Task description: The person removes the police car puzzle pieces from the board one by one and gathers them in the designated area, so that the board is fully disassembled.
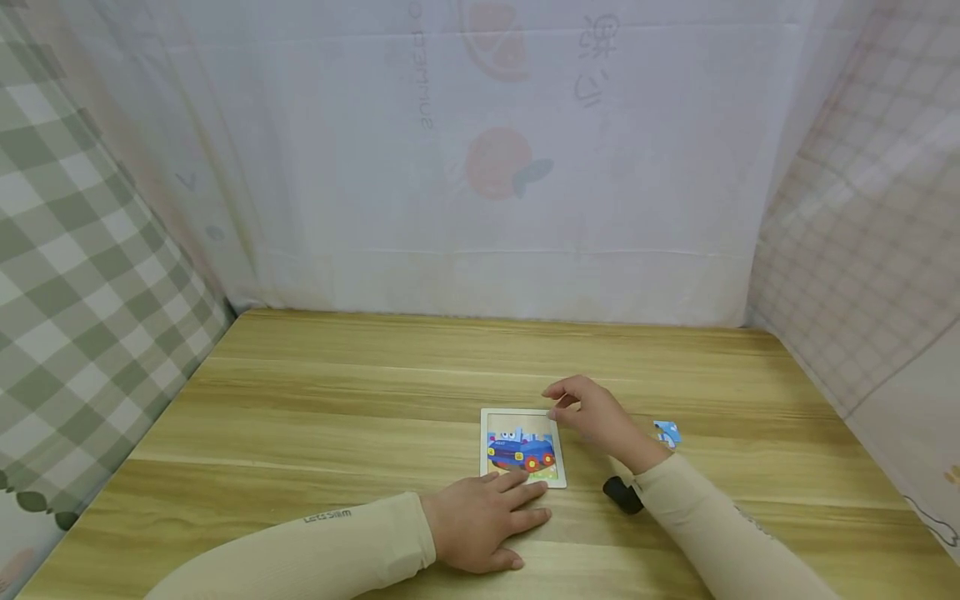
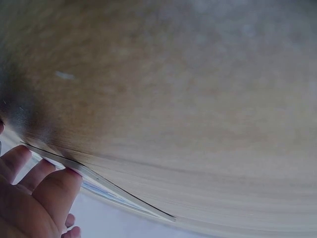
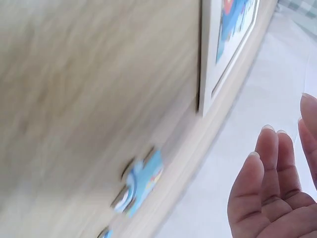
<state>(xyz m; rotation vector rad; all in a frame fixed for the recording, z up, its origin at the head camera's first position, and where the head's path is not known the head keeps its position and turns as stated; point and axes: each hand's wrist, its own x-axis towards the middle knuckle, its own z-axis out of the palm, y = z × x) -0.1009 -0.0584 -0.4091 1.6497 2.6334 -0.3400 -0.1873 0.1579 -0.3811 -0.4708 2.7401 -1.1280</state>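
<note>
A square jigsaw puzzle [image 1: 522, 450] in a white frame lies on the wooden table, its lower part filled with a blue cartoon truck and its upper part bare board. My left hand [image 1: 487, 521] lies palm down with spread fingers, and the fingertips rest at the frame's near edge. In the left wrist view, fingers [image 2: 58, 191] touch the frame's side [image 2: 124, 196]. Over the frame's far right corner hovers my right hand [image 1: 603, 425], fingers loosely bent with nothing between them. Below that hand in the right wrist view lies a loose blue puzzle piece [image 3: 143, 181].
Part of another blue piece [image 3: 105, 234] shows at the bottom of the right wrist view. Blue puzzle pieces [image 1: 667, 433] lie right of the frame, beyond the right forearm. A black object [image 1: 622, 495] sits beside the right cuff. A white printed curtain [image 1: 495, 283] hangs behind the table [image 1: 337, 400].
</note>
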